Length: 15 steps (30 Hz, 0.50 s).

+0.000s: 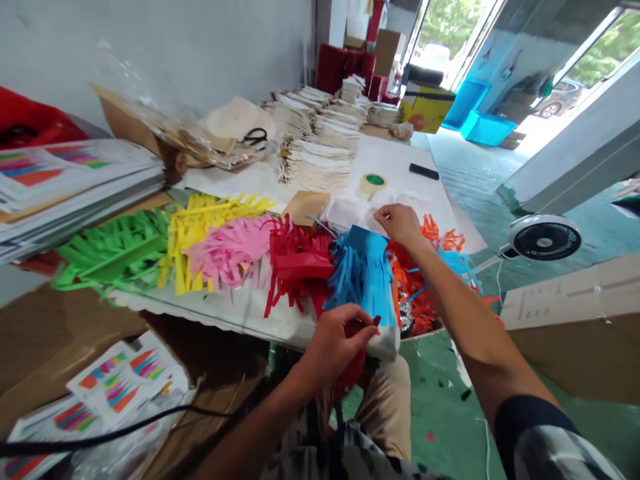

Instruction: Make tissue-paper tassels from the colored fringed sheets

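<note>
My left hand (343, 337) is closed at the table's front edge, with red fringed paper (351, 370) in its fingers; a small red end pokes out past the fingertips. My right hand (400, 223) reaches over the table with its fingers pinched together above clear plastic (350, 212); what they hold, if anything, is hidden. Between the hands lies a blue fringe bundle (361, 267). Leftward in a row are a dark red bundle (303, 263), a pink one (230, 247), a yellow one (193, 243) and a green one (120, 250). Orange fringe (414, 297) lies under my right forearm.
Behind the row are a tape roll (373, 185), a black phone-like object (424, 171), stacks of off-white bundles (320, 160) and black-handled scissors (255, 137). Printed sheets (75, 167) are piled left. A small fan (545, 239) and a cardboard box (575, 333) stand right.
</note>
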Motion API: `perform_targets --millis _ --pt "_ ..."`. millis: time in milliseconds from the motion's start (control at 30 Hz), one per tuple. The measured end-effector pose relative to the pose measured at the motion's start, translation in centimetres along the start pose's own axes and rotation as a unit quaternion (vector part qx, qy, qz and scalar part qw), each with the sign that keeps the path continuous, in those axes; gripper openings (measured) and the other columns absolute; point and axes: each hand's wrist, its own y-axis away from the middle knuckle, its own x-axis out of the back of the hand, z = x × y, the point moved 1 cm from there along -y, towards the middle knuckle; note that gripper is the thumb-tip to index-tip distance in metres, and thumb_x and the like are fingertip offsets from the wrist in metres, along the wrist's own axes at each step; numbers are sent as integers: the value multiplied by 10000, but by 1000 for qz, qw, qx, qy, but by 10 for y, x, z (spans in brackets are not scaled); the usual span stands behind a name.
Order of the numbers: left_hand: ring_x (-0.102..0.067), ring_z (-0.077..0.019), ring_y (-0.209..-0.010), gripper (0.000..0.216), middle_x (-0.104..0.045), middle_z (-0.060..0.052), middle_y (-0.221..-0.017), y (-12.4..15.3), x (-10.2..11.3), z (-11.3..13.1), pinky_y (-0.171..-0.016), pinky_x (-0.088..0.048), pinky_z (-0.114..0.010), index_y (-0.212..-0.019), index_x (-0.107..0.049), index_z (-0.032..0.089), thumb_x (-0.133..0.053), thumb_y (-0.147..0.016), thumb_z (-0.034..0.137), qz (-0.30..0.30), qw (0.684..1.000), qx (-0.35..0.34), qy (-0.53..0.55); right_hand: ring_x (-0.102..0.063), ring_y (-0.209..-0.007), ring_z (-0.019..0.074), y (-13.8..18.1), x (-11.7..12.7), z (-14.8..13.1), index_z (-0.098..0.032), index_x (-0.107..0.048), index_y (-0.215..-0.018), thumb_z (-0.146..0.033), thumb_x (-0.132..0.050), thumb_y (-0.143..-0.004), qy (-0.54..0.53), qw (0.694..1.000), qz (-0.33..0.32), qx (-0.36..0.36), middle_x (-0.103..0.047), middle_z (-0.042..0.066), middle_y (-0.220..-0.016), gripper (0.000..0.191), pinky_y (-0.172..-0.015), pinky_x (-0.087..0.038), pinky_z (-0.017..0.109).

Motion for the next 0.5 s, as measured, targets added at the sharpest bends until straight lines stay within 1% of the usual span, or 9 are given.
perform_targets --millis 67,100,200,267,333,433,500 --pt "-715 -200 -842 121 -778 -41 -890 -1 -1 -3 -779 -527 -289 -863 -742 199 -767 -880 316 -5 1000 2 -20 -708 -1165 281 -26 -20 -3 -197 -823 -1162 -315 -650 -964 22 999 -48 2 -798 128 -1207 287 -982 -512 341" --pt "-715 -197 -842 108 -775 -36 -885 -2 -1 -5 -783 -524 -288 -872 -735 200 -770 -873 303 -8 1000 7 -12 -704 -1179 290 -35 -29 -5 -196 -827 -1151 -309 -694 -928 34 997 -69 3 -795 137 -1213 283 -983 -517 342" --pt "-724 -193 -839 171 -769 -33 -906 -3 2 -12 -794 -538 -290 -938 -721 198 -806 -834 304 -9 997 37 72 -706 -1184 307 -51 -48 -7 -184 -837 -1119 -268 -764 -846 67 991 -115 -2 -785 166 -1222 295 -971 -535 349" --pt "-731 -191 -827 223 -772 -41 -919 -3 6 -15 -797 -547 -294 -976 -737 190 -823 -822 326 -8 989 61 133 -710 -1186 305 -54 -52 -6 -175 -840 -1104 -220 -767 -822 84 988 -126 -7 -787 173 -1207 295 -974 -537 342" --pt "-726 -182 -801 228 -776 -44 -885 -1 9 -15 -786 -540 -285 -949 -755 179 -837 -814 343 -7 982 77 175 -704 -1206 299 -55 -50 -4 -183 -839 -1103 -202 -756 -828 94 987 -130 -8 -793 162 -1190 288 -985 -534 333" --pt "-705 -164 -757 258 -774 -40 -814 2 13 -11 -755 -516 -264 -877 -731 174 -865 -803 382 -2 975 78 208 -698 -1225 285 -52 -47 -3 -215 -832 -1086 -258 -749 -877 96 985 -142 -4 -799 123 -1184 229 -983 -535 327" --pt "-673 -148 -689 295 -765 -30 -765 5 14 -8 -703 -496 -253 -905 -706 182 -856 -824 423 0 973 78 216 -704 -1202 267 -50 -47 -3 -207 -802 -1105 -336 -749 -926 94 984 -154 -1 -786 103 -1203 227 -995 -550 365"
